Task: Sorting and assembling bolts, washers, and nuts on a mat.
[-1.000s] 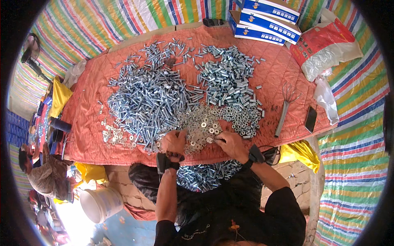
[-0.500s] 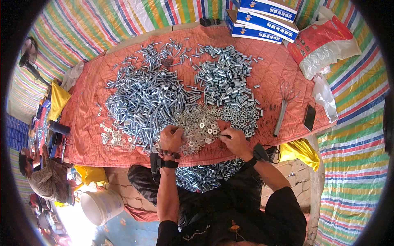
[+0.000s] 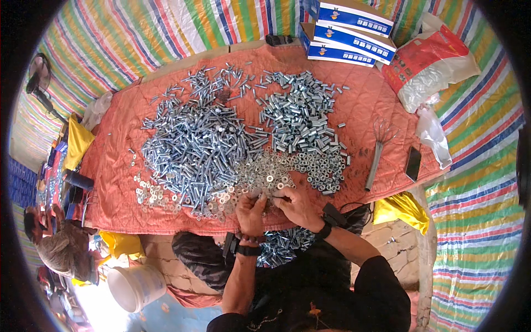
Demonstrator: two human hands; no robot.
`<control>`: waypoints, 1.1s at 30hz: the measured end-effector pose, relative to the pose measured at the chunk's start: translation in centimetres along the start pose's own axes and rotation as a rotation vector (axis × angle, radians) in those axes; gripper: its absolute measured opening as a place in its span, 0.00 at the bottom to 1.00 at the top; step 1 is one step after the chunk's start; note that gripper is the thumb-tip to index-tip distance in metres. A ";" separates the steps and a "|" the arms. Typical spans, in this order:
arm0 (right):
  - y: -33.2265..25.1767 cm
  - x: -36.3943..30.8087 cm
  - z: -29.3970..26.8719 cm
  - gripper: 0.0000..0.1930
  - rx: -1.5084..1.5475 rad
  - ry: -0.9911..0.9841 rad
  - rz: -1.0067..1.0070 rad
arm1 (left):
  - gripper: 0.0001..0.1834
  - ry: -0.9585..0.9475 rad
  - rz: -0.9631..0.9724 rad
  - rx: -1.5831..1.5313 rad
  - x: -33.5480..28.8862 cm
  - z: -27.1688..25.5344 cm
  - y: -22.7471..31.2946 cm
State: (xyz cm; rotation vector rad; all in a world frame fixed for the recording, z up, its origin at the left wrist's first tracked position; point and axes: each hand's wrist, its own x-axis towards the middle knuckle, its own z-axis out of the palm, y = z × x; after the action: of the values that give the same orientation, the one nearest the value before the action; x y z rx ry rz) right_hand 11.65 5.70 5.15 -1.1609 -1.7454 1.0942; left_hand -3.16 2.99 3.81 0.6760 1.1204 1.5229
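Observation:
My left hand [image 3: 251, 214] is closed in a pinch at the table's near edge, and a small metallic piece shows at its fingertips, too small to name. Close against it on the right, my right hand [image 3: 295, 206] pinches too; what its fingers hold is mostly hidden. Just beyond both hands lies a heap of flat washers [image 3: 265, 169]. Bolts [image 3: 199, 135] form a large pile to the far left of them. Long cylindrical sleeves [image 3: 301, 110] are heaped farther back, with a cluster of nuts [image 3: 319, 170] in front of them.
Toward the right of the red quilted cover [image 3: 359, 105] lie a wire whisk-like tool [image 3: 374, 166] and a phone [image 3: 412, 164]. Boxes [image 3: 354, 36] and a bag [image 3: 431, 69] stand at the back. More bolts [image 3: 285, 247] sit in my lap. A person [image 3: 63, 246] is at far left.
My hands have come together at the near edge: the left moved right and nearer, the right moved left and nearer. The view has shifted slightly.

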 end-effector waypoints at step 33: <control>7.2 11.9 -5.1 0.15 -0.791 0.096 -0.308 | 0.04 -0.142 0.231 0.475 -1.9 1.2 -5.2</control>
State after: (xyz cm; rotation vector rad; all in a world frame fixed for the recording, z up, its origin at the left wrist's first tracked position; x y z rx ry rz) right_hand 14.82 19.77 1.76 -1.2873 -2.2578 0.1356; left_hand 0.62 1.39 -0.16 1.2537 1.3426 1.3763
